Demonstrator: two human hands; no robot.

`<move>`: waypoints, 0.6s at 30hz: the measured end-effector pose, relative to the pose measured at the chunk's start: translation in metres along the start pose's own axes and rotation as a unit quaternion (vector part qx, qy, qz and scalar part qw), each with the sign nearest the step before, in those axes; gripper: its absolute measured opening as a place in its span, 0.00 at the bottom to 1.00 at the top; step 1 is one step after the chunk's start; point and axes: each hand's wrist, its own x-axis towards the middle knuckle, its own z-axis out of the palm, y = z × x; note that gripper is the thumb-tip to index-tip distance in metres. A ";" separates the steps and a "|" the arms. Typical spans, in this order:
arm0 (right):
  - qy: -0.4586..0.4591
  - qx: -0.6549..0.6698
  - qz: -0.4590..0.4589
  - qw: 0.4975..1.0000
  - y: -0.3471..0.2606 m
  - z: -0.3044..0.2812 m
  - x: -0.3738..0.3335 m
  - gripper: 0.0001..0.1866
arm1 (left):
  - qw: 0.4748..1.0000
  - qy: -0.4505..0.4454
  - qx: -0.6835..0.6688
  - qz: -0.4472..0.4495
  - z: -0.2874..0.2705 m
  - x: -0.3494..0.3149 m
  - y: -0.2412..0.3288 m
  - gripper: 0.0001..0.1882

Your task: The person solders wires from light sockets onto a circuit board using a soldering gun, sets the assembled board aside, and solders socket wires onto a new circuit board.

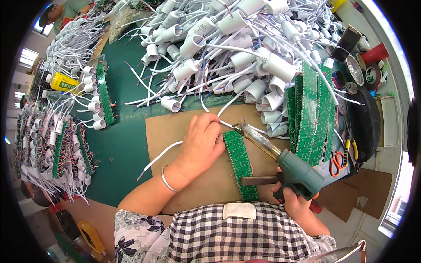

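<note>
My right hand [294, 199] grips a green soldering gun [300, 173] by its handle. The gun's metal barrel slants up and left, and its tip hangs close above the far end of a narrow green circuit board [238, 158]. Beside that end, my left hand [199, 142] is closed, its fingertips pinched around a white cable [225, 124]. The exact grip is partly hidden by the fingers. Another stretch of white cable [160, 155] with bare coloured wire ends sticks out to the left of the wrist. A dark flat bar [258, 180] lies across the board's near part.
A brown work sheet [169, 127] covers part of the green table [118, 153]. White lamp holders [186, 69] with cables heap up beyond. Stacked circuit boards [309, 114], orange-handled scissors [337, 163] and pliers [350, 147] lie right. Wired boards, a yellow bottle [64, 82] and a person [66, 15] are left.
</note>
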 end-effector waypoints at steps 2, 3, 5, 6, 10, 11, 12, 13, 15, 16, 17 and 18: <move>-0.004 -0.005 -0.012 1.000 0.001 0.000 0.001 0.27 | 1.000 0.001 0.001 -0.001 0.000 0.000 -0.001 0.09; -0.006 -0.006 -0.015 1.000 0.001 0.000 0.001 0.27 | 1.000 0.001 0.001 -0.001 0.000 0.000 -0.001 0.09; -0.009 -0.006 -0.018 1.000 0.001 0.000 0.002 0.27 | 1.000 0.002 0.000 -0.002 0.000 0.000 -0.001 0.09; -0.011 -0.006 -0.016 1.000 0.001 0.000 0.002 0.28 | 1.000 0.002 0.000 -0.002 0.000 0.000 -0.001 0.09; -0.011 -0.010 -0.004 1.000 0.001 0.000 0.001 0.28 | 1.000 0.002 -0.001 -0.003 0.001 0.000 0.000 0.09; -0.012 -0.010 -0.004 1.000 0.001 0.000 0.001 0.28 | 1.000 0.004 -0.001 -0.003 0.001 0.000 0.000 0.09; -0.009 -0.006 -0.005 1.000 0.001 0.001 0.001 0.28 | 1.000 0.004 -0.001 -0.003 0.001 0.000 0.000 0.09; -0.007 -0.003 -0.006 1.000 0.002 0.001 0.001 0.29 | 1.000 0.005 0.000 -0.002 0.001 0.000 -0.001 0.09; -0.008 -0.008 0.002 1.000 0.001 0.000 0.001 0.29 | 1.000 0.006 0.000 -0.001 0.001 0.000 -0.001 0.09; -0.009 -0.012 0.010 1.000 0.001 0.000 0.001 0.29 | 1.000 0.008 -0.001 -0.001 0.002 0.000 -0.001 0.09; -0.009 -0.012 0.010 1.000 0.001 0.000 0.001 0.29 | 1.000 0.009 -0.003 -0.001 0.002 0.000 -0.001 0.09; -0.010 -0.010 0.008 1.000 0.001 0.000 0.001 0.29 | 1.000 0.009 -0.003 -0.001 0.002 0.000 -0.001 0.09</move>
